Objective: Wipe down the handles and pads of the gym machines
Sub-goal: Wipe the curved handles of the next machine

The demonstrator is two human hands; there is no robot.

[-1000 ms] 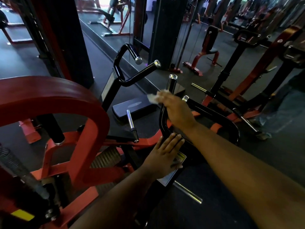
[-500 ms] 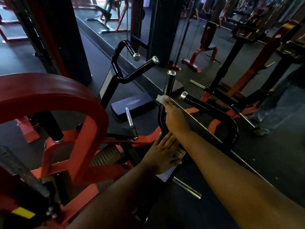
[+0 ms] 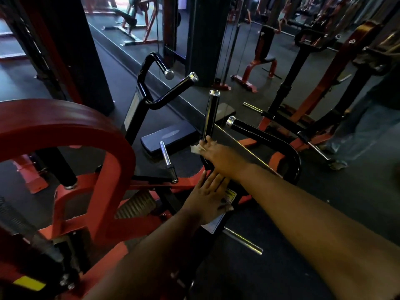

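My right hand [image 3: 220, 156] grips the lower part of the upright black handle [image 3: 211, 113] of a red and black machine, with a pale cloth [image 3: 195, 148] bunched under its fingers. The handle's chrome cap [image 3: 214, 92] stands clear above the hand. My left hand [image 3: 207, 197] rests flat, fingers straight, on the black arm below, by a yellow warning label [image 3: 229, 194]. A second black handle [image 3: 255, 132] angles off to the right. The machine's other handle pair [image 3: 164, 83] rises at the centre left.
A thick red curved frame [image 3: 71, 122] fills the left foreground. A dark pad [image 3: 168, 135] and a chrome peg [image 3: 165, 153] lie beyond my hands. A black pillar [image 3: 205, 40] and more red machines [image 3: 262, 61] stand behind. A person in jeans [image 3: 363, 131] stands at right.
My right hand with the cloth has slid down the upright handle from near its top to its lower part. My left hand has stayed flat on the arm.
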